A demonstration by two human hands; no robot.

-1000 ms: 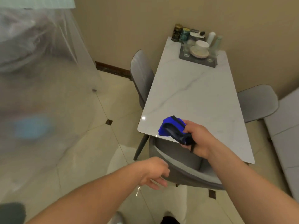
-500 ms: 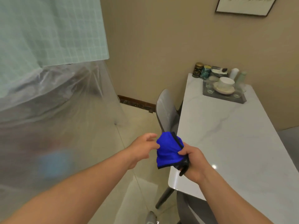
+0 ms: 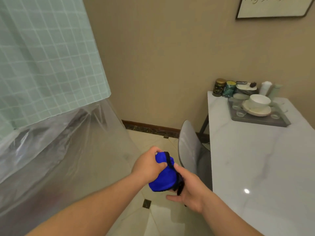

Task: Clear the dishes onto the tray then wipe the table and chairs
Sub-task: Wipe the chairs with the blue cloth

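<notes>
Cloth (image 3: 162,178) is the thing to watch: the blue wad sits in mid-air between both hands, off the near-left corner of the marble surface (image 3: 255,159) and above the tiled floor. The left hand (image 3: 148,165) has its grip clenched on the top of the wad, thumb and fingers pinching into the fabric. The right hand (image 3: 189,186) grasps the lower, dark-edged side of it with thumb and upper fingers, while its lowest finger sticks out straight beneath.

Risks, as I judge them:
- If the hands pull apart to refold, a loose grip on either side could let the cloth fall to the floor and pick up dirt before it touches the surface or the grey chair (image 3: 187,150) tucked along the surface's left edge.
- Dishes already sit on the grey tray (image 3: 259,120) at the far end of the surface. A long wiping stroke toward that end could knock the tray or the small glasses on it.
- Tins and bottles stand crowded behind the tray against the wall and could tip if bumped.
</notes>
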